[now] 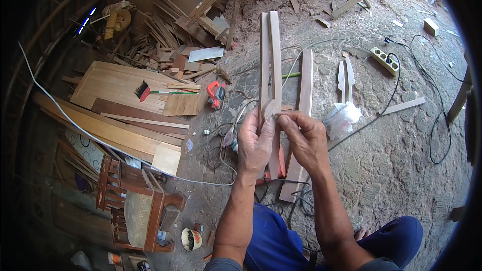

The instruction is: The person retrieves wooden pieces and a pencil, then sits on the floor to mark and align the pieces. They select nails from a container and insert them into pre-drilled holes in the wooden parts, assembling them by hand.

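My left hand (255, 143) grips a pair of long, thin wooden slats (269, 55) that stand upright and reach away from me. My right hand (304, 138) pinches a small item at the slats' lower, curved end; the item is too small to identify. Both forearms come up from the lower edge, over my blue trousers. A flat wooden board (301, 120) lies on the dirt floor just behind and under my right hand.
A red power tool (216, 94) and a small brush (150, 91) lie to the left among stacked planks (115, 88). A power strip (384, 60) with black cables sits at right. A white plastic bag (343, 117), two shaped wooden pieces (345, 78) and a carved wooden frame (133, 200) are nearby.
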`<action>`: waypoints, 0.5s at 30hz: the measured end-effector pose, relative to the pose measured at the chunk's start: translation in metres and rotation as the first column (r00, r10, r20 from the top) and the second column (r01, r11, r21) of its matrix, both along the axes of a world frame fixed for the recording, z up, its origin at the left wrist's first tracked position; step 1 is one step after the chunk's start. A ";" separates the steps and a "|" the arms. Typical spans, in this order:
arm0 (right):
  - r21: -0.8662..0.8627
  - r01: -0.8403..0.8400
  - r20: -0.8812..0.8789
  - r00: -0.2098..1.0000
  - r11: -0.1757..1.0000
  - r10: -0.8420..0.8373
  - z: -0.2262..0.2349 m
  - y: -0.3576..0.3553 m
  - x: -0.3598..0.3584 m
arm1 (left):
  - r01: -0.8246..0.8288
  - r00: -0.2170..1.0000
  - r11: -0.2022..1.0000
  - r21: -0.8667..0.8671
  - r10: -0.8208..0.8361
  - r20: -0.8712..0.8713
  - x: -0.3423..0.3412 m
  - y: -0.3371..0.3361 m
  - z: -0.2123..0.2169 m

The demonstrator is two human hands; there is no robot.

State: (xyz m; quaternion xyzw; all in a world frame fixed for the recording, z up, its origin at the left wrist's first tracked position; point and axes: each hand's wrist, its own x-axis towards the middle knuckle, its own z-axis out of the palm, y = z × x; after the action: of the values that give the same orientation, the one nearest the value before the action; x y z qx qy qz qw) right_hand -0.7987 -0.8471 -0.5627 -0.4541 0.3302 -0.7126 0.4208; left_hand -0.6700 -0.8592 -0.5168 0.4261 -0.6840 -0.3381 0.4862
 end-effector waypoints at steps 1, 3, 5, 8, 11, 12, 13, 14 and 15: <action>0.011 -0.063 0.084 0.995 0.998 0.062 0.000 0.000 0.000 | 0.048 0.993 0.997 0.067 -0.041 -0.110 0.002 -0.002 -0.001; -0.002 -0.089 0.153 0.984 0.996 0.089 0.000 0.000 -0.001 | 0.173 0.931 0.965 0.197 -0.095 -0.353 0.008 -0.004 -0.002; -0.019 -0.098 0.205 0.974 0.995 0.100 0.001 0.001 -0.002 | 0.231 0.872 0.910 0.344 -0.037 -0.488 0.016 -0.003 -0.002; -0.026 -0.104 0.272 0.956 0.994 0.107 0.004 0.004 -0.003 | 0.452 0.732 0.794 0.406 -0.071 -0.677 0.025 -0.004 -0.003; -0.003 -0.118 0.347 0.931 0.993 0.112 0.004 0.004 -0.004 | 0.528 0.668 0.737 0.422 -0.054 -0.742 0.027 -0.006 -0.007; 0.006 -0.107 0.361 0.927 0.994 0.097 0.004 0.003 -0.003 | 0.565 0.628 0.719 0.403 -0.059 -0.776 0.028 -0.007 -0.008; 0.014 -0.103 0.370 0.924 0.995 0.090 0.004 0.002 -0.003 | 0.609 0.585 0.696 0.380 -0.070 -0.808 0.027 -0.008 -0.009; 0.016 -0.092 0.350 0.933 0.996 0.080 0.002 0.001 -0.004 | 0.651 0.538 0.670 0.357 -0.075 -0.840 0.027 -0.008 -0.009; 0.019 -0.088 0.325 0.942 0.996 0.077 0.000 -0.001 -0.005 | 0.658 0.531 0.667 0.350 -0.082 -0.843 0.026 -0.009 -0.008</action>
State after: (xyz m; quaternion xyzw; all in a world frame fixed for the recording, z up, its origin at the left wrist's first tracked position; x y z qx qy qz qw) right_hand -0.8040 -0.8479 -0.5625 -0.3369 0.2491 -0.7537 0.5063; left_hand -0.6438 -0.8682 -0.5252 0.2073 -0.3281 -0.7971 0.4627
